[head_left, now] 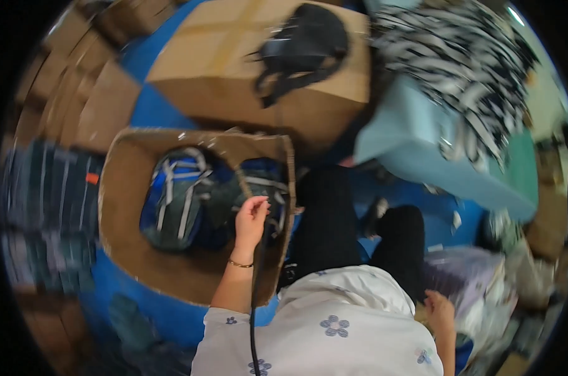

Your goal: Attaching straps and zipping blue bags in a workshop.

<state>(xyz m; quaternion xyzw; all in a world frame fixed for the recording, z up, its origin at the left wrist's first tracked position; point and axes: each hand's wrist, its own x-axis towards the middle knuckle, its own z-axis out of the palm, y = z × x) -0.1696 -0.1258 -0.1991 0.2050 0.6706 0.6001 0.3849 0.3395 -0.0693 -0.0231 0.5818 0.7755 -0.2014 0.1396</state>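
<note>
My left hand (251, 219) is over the right part of an open cardboard box (124, 250), with its fingertips pinched together. Whatever they hold, if anything, is too blurred to make out. Inside the box lie blue and dark grey backpacks with pale straps: one backpack (177, 197) on the left, another backpack (265, 178) beyond my hand. My right hand (441, 310) hangs low beside my right hip, close to clear plastic bags (466, 276). Its fingers are curled and smeared, so their hold cannot be told.
A big closed carton (215, 50) stands ahead, with a black backpack (306, 50) on top. Black and white straps (466, 69) are heaped over a light blue surface (409, 131) at right. Stacked dark fabric bundles (52, 194) line the left. A black cable (253, 313) runs along my left arm.
</note>
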